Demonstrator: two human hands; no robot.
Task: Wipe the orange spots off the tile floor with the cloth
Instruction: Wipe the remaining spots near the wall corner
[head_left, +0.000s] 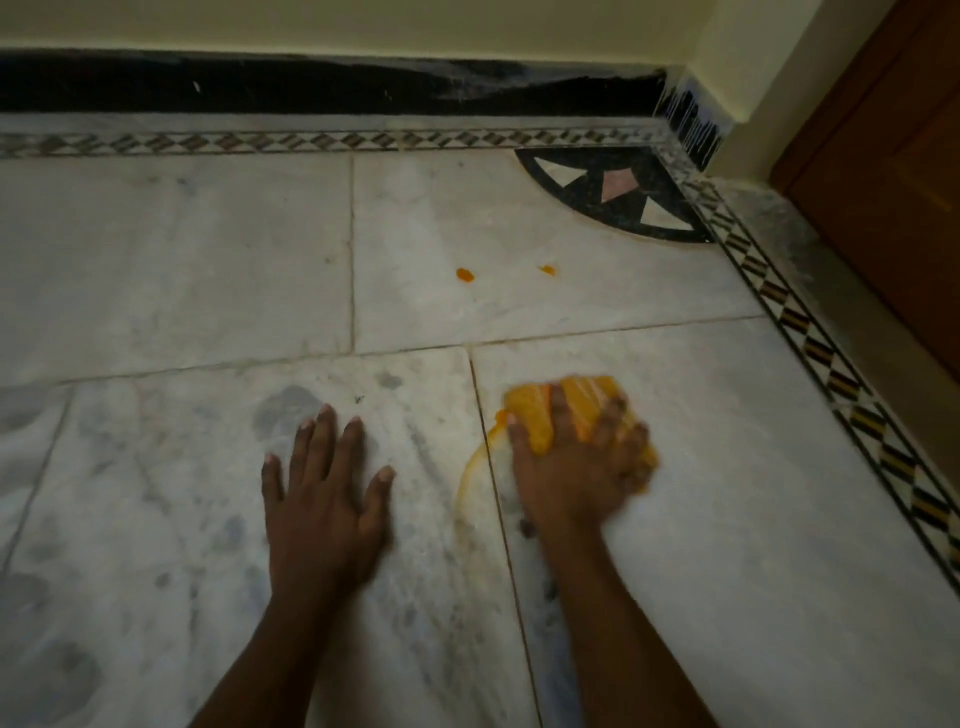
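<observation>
My right hand (574, 457) presses a crumpled orange-yellow cloth (566, 410) onto the pale marble tile floor (727, 467), fingers clamped over it. My left hand (324, 486) lies flat, fingers spread. Two small orange spots (465, 275) sit farther away.

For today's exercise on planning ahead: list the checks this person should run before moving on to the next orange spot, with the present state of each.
1. Crumpled yellow-orange cloth in the right hand: ok, fingers pressed over it.
2. Left hand braced flat on the grey marble tile floor: ok.
3. Curved orange smear beside the cloth gone: not ok.
4. Two small orange spots on the far tile wiped: not ok.
5. Cloth clean enough: cannot tell.
</observation>
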